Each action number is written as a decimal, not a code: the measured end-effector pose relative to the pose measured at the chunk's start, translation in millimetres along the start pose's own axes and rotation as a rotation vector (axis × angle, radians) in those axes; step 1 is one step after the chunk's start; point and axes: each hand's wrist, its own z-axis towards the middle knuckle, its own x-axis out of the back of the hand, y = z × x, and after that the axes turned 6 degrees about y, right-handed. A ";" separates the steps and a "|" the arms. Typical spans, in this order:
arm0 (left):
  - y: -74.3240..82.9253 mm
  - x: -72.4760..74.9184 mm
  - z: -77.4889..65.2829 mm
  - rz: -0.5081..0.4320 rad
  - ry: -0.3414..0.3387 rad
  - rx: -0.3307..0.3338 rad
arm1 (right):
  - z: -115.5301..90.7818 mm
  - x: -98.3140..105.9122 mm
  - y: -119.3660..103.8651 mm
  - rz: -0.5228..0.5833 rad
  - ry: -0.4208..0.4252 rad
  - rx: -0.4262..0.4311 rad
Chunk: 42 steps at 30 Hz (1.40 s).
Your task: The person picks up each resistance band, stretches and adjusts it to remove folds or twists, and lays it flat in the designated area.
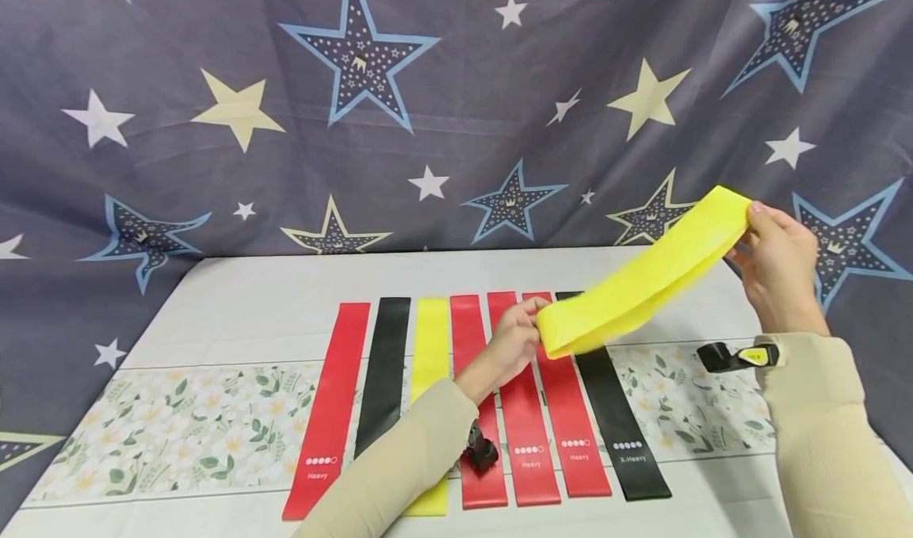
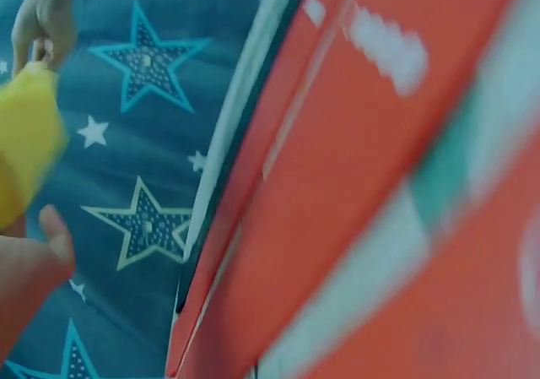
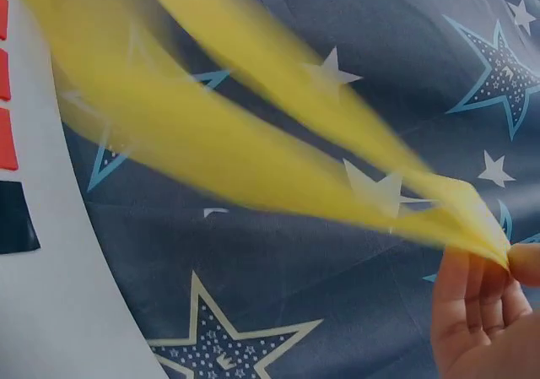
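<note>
A yellow resistance band [image 1: 642,276], a flat loop, is stretched out in the air above the table, slanting up to the right. My left hand [image 1: 508,346] pinches its lower left end, over the row of bands. Higher up at the right, my right hand [image 1: 783,265] pinches the other end between thumb and fingers. In the right wrist view the two layers of the yellow loop [image 3: 211,143] bow apart and look blurred. The left wrist view catches only part of the left hand [image 2: 29,282] and a yellow piece of band.
On the white table [image 1: 235,300] lies a row of flat bands: a red one [image 1: 330,411], a black one [image 1: 385,364], a yellow one [image 1: 430,332] partly behind my left forearm, three more red ones, and a black X-Heavy one [image 1: 622,419]. A star-patterned curtain [image 1: 428,126] hangs behind.
</note>
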 end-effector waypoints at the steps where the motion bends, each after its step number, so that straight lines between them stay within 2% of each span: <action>1: -0.1 1.3 -0.4 0.041 -0.012 0.003 | -0.5 0.9 -0.1 -0.017 0.000 -0.002; 3: -0.7 3.0 -1.3 0.150 -0.018 0.006 | -2.9 1.8 -0.3 -0.059 -0.010 0.001; 5: -0.6 2.4 -2.5 0.274 0.013 0.026 | -6.7 1.3 -0.1 -0.091 -0.037 0.016; 9: 0.6 -2.9 -4.9 0.501 0.111 0.143 | -17.1 -5.8 0.6 -0.117 -0.112 0.083; 11: 1.3 -5.7 -5.1 0.576 0.151 0.200 | -23.2 -11.2 1.2 -0.126 -0.150 0.138; 13: 2.5 -7.4 -4.6 0.623 0.188 0.224 | -29.8 -16.9 1.8 -0.144 -0.184 0.194; 15: 4.6 -8.0 -3.2 0.648 0.216 0.210 | -36.8 -22.6 1.6 -0.158 -0.210 0.239; 19: 14.3 -11.7 -0.2 0.715 0.260 0.141 | -52.1 -33.5 -0.4 -0.189 -0.230 0.291; 22: 28.3 -21.0 2.4 0.778 0.241 0.056 | -63.2 -42.0 1.4 -0.216 -0.229 0.294; 26: 51.4 -42.4 5.6 0.788 0.144 -0.090 | -76.8 -52.4 12.9 -0.224 -0.238 0.281; 28: 62.0 -55.3 6.0 0.760 0.093 -0.143 | -83.7 -55.8 19.7 -0.236 -0.250 0.288; 31: 75.0 -71.3 5.1 0.715 0.044 -0.177 | -94.1 -59.9 29.0 -0.289 -0.269 0.322; 33: 80.6 -77.7 4.2 0.684 0.038 -0.172 | -100.5 -62.7 33.8 -0.331 -0.271 0.359; 37: 83.6 -78.9 3.3 0.650 0.064 -0.165 | -110.7 -65.5 39.8 -0.519 -0.304 0.489; 40: 82.5 -74.0 5.1 0.626 0.090 -0.206 | -114.0 -64.2 41.3 -0.622 -0.399 0.573; 42: 81.9 -70.4 6.6 0.599 0.115 -0.248 | -115.7 -63.4 41.0 -0.631 -0.468 0.596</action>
